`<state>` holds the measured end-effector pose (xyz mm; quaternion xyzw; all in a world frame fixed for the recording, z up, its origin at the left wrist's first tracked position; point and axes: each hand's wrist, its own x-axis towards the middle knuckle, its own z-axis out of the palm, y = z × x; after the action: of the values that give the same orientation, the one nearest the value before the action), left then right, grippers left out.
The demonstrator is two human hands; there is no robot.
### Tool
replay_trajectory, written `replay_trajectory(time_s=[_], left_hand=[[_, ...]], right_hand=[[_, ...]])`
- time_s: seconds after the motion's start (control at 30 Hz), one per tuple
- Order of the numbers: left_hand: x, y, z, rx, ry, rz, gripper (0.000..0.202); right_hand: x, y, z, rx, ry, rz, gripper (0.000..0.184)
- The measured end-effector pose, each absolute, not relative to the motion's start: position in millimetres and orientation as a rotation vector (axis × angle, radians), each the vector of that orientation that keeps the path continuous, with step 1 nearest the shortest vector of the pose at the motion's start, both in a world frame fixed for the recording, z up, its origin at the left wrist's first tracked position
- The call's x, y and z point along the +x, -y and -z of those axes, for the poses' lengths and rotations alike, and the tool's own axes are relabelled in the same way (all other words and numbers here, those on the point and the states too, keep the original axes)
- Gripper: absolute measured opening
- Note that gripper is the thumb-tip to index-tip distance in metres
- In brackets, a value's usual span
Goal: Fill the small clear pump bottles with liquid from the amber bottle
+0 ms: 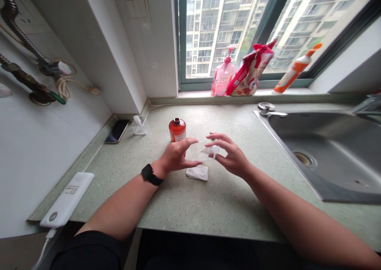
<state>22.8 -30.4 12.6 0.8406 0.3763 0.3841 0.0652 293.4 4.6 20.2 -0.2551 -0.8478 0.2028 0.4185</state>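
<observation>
Far left of the orange-red round plastic bottle, a white slab-shaped power bank is lying at the edge of the speckled green stone counter. A dark flat phone is resting nearer the bottle on that side, and just beside it a clear plastic pump top is sitting loose. The bottle itself is standing upright with its mouth showing open, so the uncapping looks done.

Just in front of the bottle, the left hand, black watch on its wrist, is curling its fingers round the left end of a small clear plastic piece. That piece is hovering off the counter, in front and a little right of the bottle, and directly under it a folded white tissue is lying flat. The right hand is pinching the piece's right end between thumb and forefinger, with the other fingers fanned out. What the piece is cannot be told; the handling of it looks to be mid-way, with nothing yet joined to the bottle.

Well right of the bottle, the steel sink is lying sunk into the counter. Behind and right, a pink pump dispenser, a red-and-white bag and a white squeeze bottle with an orange cap are leaning along the sill.
</observation>
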Motion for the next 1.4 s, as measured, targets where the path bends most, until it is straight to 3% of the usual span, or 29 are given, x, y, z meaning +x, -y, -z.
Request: replay_trajectory(time_s=[0.17,0.3,0.4,0.5,0.67,0.77,0.83,0.93,1.13,1.4], left_hand=[[29,38,-23,2.688,-1.09,-1.264,0.078],[29,45,-32,2.848,-1.096,-1.219,0.069],[21,51,-41,2.832,-1.157,-1.201,0.067],[1,54,-53,2.736,-1.303,-1.421,0.072],[-56,47,-81,2.337,-1.741,-2.083,0.07],[-93,40,-93,1.954,-1.939,-2.186,0.065],[-114,37,-95,1.718,-2.183,-2.023,0.068],[-135,39,-94,1.526,-2.64,-1.447,0.064],[-151,42,-84,1.408,-2.691,-0.708,0.058],[-172,29,-55,1.567,-2.541,-0.661,0.055]], right_hand=[[290,11,-36,-0.548,2.079,-0.295,0.023],[289,20,-42,-0.542,2.064,-0.284,0.024],[295,22,-44,-0.596,2.101,-0.4,0.043],[305,16,-41,-0.674,2.04,-0.416,0.064],[313,-10,-23,-0.786,1.976,-0.316,0.05],[315,-32,-4,-0.942,1.999,-0.285,0.045],[317,-47,10,-1.053,2.011,-0.275,0.047],[320,-64,28,-1.176,2.041,-0.268,0.051],[325,-76,51,-1.243,2.16,-0.227,0.056],[316,-80,55,-1.232,2.224,-0.207,0.057]])
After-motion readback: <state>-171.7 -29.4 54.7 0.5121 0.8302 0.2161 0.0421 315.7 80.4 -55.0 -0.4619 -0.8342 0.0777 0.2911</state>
